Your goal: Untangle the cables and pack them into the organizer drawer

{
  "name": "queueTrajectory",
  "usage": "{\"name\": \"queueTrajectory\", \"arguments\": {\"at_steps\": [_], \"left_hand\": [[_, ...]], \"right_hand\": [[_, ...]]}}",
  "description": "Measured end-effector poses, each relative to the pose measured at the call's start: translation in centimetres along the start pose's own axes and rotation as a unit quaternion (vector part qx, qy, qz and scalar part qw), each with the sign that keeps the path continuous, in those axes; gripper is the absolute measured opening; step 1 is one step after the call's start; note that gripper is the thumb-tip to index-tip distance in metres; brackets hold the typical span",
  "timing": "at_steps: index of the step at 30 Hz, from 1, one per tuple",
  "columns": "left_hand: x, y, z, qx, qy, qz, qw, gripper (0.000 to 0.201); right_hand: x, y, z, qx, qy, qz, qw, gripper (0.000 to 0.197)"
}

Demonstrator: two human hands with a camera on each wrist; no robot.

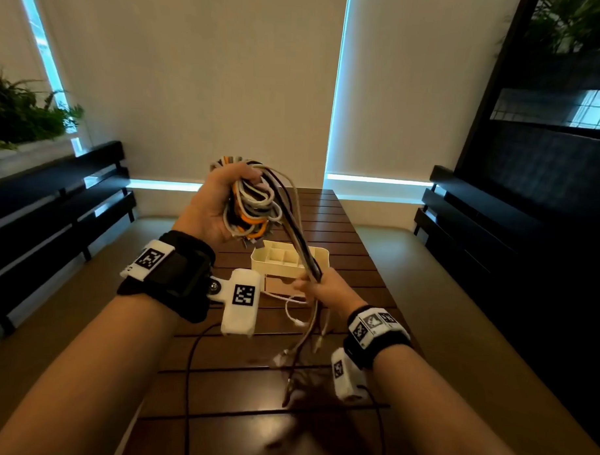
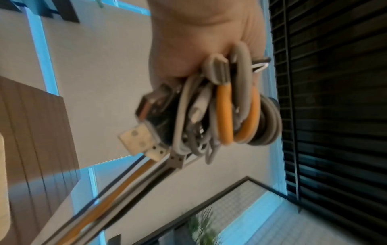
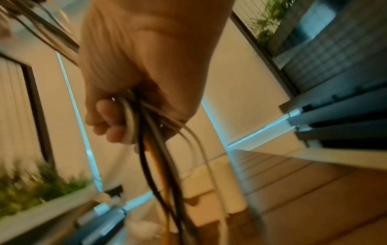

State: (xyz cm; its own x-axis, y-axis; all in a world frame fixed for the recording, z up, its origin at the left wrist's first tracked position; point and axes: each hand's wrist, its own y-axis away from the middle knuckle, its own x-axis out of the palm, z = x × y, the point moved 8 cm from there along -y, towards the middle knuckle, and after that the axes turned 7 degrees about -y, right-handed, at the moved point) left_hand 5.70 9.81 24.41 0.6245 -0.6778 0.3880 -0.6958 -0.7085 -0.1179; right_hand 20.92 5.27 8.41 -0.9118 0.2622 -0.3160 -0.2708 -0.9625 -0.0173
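Observation:
My left hand (image 1: 221,204) is raised above the table and grips a tangled bundle of cables (image 1: 255,208), grey, white, orange and black loops with USB plugs (image 2: 136,140) sticking out. Taut strands (image 1: 298,244) run down from the bundle to my right hand (image 1: 320,286), which grips them in a fist (image 3: 130,112). Loose cable ends (image 1: 301,350) hang below that fist over the table, blurred. The cream organizer (image 1: 290,261) with several compartments stands on the table behind the hands; its drawer (image 1: 279,286) looks pulled out at the front.
The brown slatted table (image 1: 352,249) stretches ahead toward a light roller blind. Dark benches (image 1: 54,198) line both sides. Plants (image 1: 20,112) sit at the left. Thin black wrist-camera leads (image 1: 188,376) trail over the near table.

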Motion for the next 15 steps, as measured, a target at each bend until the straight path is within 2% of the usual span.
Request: {"name": "queueTrajectory", "arguments": {"at_steps": [2,4,7,9,10,13,15], "left_hand": [[-1.7,0.3,-1.2,0.028,0.017,-0.026,0.999,0.048],[-2.5,0.5,-2.0,0.045,0.011,-0.037,0.998,0.048],[-2.3,0.1,-0.9,0.025,-0.018,-0.034,0.999,0.048],[-1.9,-0.2,0.7,-0.003,-0.024,-0.024,0.999,0.04],[-1.8,-0.4,1.5,-0.022,-0.025,-0.013,0.999,0.038],[-1.9,-0.8,3.7,-0.071,-0.055,-0.007,0.996,0.034],[-1.8,-1.1,4.9,-0.081,-0.089,-0.008,0.993,0.029]], "right_hand": [[-1.9,0.9,-4.0,0.053,0.08,-0.022,0.995,0.011],[-3.9,2.1,-6.9,0.102,0.116,-0.063,0.986,0.011],[-5.8,3.1,-8.6,0.119,0.178,-0.132,0.968,0.013],[-6.4,3.2,-9.5,0.15,0.231,-0.133,0.952,0.009],[-6.2,3.2,-9.9,0.176,0.229,-0.099,0.952,0.027],[-4.0,2.8,-9.9,0.22,0.2,0.089,0.951,0.111],[-3.3,3.0,-6.4,0.201,0.207,0.14,0.947,0.123]]}}
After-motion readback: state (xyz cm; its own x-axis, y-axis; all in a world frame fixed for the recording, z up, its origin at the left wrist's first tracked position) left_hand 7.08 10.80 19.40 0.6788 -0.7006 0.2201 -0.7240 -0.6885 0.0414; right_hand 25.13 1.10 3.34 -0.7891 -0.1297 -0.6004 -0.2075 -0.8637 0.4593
